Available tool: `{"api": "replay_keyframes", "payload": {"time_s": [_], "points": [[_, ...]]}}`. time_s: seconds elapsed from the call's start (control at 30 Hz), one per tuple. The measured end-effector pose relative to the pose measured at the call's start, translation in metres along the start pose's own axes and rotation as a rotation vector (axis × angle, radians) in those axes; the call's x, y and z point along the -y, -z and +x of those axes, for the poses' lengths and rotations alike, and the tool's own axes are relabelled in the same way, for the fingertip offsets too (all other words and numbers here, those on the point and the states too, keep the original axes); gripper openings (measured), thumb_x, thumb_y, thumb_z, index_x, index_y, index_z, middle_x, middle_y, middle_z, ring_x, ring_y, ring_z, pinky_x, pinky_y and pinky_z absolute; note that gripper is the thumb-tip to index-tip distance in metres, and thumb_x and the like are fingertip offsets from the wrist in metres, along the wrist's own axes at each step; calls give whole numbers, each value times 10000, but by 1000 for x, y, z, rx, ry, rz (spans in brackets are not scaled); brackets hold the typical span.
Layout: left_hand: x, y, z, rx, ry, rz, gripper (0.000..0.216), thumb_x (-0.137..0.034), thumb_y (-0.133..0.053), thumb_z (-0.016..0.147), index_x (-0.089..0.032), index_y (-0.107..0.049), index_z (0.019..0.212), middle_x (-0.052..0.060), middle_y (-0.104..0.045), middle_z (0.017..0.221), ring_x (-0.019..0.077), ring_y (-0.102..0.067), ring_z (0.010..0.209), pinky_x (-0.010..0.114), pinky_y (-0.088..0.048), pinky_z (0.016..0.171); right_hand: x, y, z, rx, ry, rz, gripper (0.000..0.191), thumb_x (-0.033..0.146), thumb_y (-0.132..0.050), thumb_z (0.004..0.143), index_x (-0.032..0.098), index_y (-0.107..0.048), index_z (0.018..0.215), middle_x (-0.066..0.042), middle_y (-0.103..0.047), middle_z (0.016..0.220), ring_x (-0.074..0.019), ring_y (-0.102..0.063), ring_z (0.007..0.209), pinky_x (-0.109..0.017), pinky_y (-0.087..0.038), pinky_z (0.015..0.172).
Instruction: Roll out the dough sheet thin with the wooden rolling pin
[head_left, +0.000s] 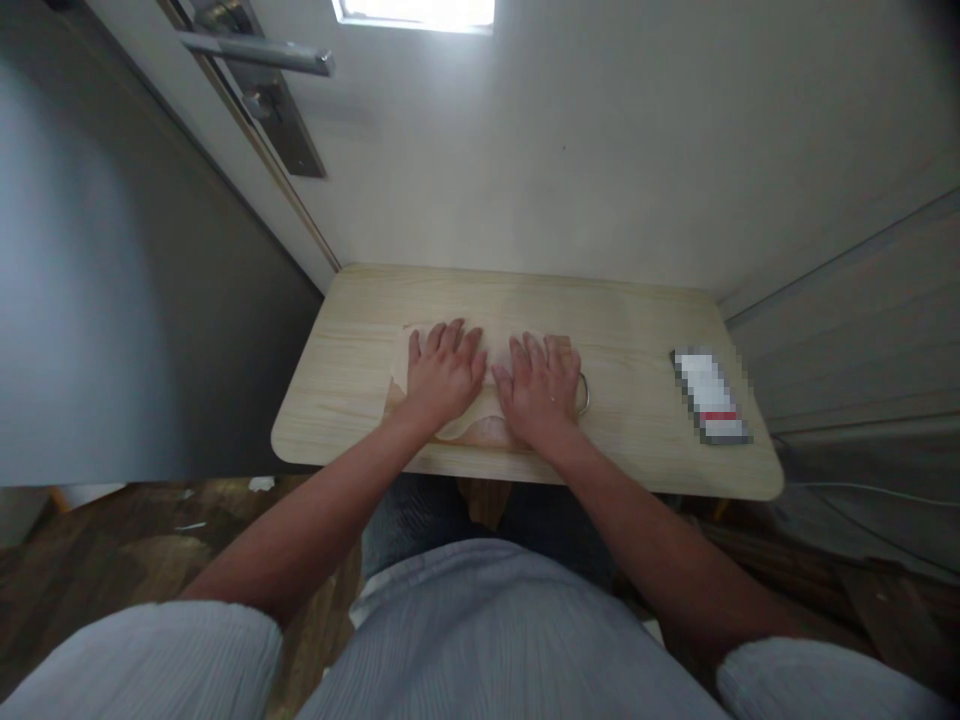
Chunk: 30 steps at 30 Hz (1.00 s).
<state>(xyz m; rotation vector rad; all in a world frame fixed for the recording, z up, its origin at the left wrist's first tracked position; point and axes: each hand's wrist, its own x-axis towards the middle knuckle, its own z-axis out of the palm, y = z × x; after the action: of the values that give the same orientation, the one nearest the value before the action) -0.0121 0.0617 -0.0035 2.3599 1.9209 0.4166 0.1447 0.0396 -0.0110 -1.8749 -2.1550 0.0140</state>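
My left hand point(444, 375) lies palm down with its fingers spread on a thin, pale sheet that looks like rolled dough point(466, 422). Beside it, my right hand point(538, 385) also rests flat, fingers apart, on the right part of the same sheet. Under the sheet is a wooden cutting board point(491, 435), its brown surface showing along the near edge and at the corners. A metal ring handle point(585, 394) sticks out at the board's right end, next to my right hand. Both palms hide much of the sheet.
The board is on a light wooden table point(622, 325) with rounded corners. A blurred-out device, perhaps a phone point(709, 395), lies at the table's right. Behind the table stands a white door point(525, 150) with a metal lever handle point(262, 52). A grey panel rises at left.
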Motion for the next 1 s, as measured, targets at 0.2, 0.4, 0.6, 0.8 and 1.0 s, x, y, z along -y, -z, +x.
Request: {"api": "replay_keyframes", "payload": {"time_s": [0.2,0.4,0.6,0.8,1.0], "points": [[1,-2,-11,10,-1,-6,508,-460,-297,1047,-308,-463,1503,63,-401,1630,306,-328,1492,610,-135,1230,0,-6,-12,-12,11,-20,620,507,-302,1053,132,-449,1526,-165,-438,1581,-365,-293,1482,-623,-87,1192],[-2,-1,-32,-17,-22,17,517,-451,-285,1056,-298,-448,1522,39,-380,1645,289,-300,1515,576,-138,1242,2,-9,-35,-59,46,-24,740,605,-334,1024,103,-367,1567,-205,-410,1589,-372,-325,1464,-613,-96,1192],[-2,-2,-58,-24,-50,-27,541,-443,-253,1060,-293,-403,1558,36,-425,1620,290,-315,1515,578,-129,1245,5,-11,-61,-105,69,-10,754,608,-350,1020,97,-347,1574,-203,-394,1599,-353,-327,1468,-603,-107,1203],[-2,-5,-79,-34,-60,-61,528,-440,-272,1060,-311,-411,1553,36,-459,1598,277,-305,1526,584,-110,1249,8,-7,-84,-91,95,-7,738,557,-383,1019,83,-328,1581,-202,-366,1614,-351,-283,1492,-620,-104,1212],[-6,-3,-102,-60,-82,-69,526,-432,-264,1066,-286,-419,1547,58,-470,1590,275,-321,1517,601,-106,1245,12,-4,-107,-108,99,-14,756,556,-398,1015,64,-317,1584,-209,-339,1626,-369,-236,1511,-639,-96,1211]]}}
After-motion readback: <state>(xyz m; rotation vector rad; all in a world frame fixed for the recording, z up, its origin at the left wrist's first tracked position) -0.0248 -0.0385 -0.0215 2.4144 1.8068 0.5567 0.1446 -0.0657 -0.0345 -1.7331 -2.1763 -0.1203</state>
